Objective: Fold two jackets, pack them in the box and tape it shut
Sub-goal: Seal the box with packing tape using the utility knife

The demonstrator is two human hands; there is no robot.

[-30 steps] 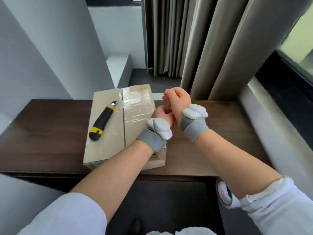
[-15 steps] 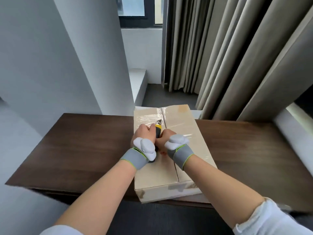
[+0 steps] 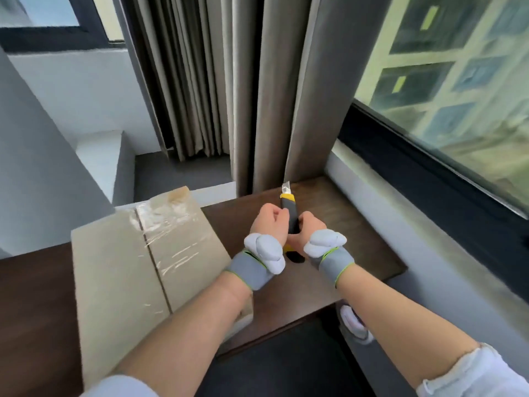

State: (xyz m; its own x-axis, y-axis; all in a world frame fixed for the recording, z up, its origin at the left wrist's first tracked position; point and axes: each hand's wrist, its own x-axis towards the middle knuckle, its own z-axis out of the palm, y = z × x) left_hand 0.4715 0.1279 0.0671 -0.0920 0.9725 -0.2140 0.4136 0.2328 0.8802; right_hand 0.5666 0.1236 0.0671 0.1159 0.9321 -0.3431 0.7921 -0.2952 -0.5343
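Both hands clasp one utility knife (image 3: 289, 209) over the counter (image 3: 360, 224), at three o'clock from the box (image 3: 114, 267). The left hand (image 3: 270, 224) curls round the handle's left side and the right hand (image 3: 311, 229) round its right, wrists close together, forearms converging from six o'clock. The bared blade points to twelve o'clock, away from the body, likely so the slider can be worked safely. The box lies shut, with clear tape (image 3: 169, 224) along its seam. No jackets show; presumably they are packed inside.

I see the cardboard box (image 3: 120, 267) lying closed on the dark table (image 3: 34, 282), left of centre, flaps together, clear tape (image 3: 169, 224) glossy over the far half of its seam.
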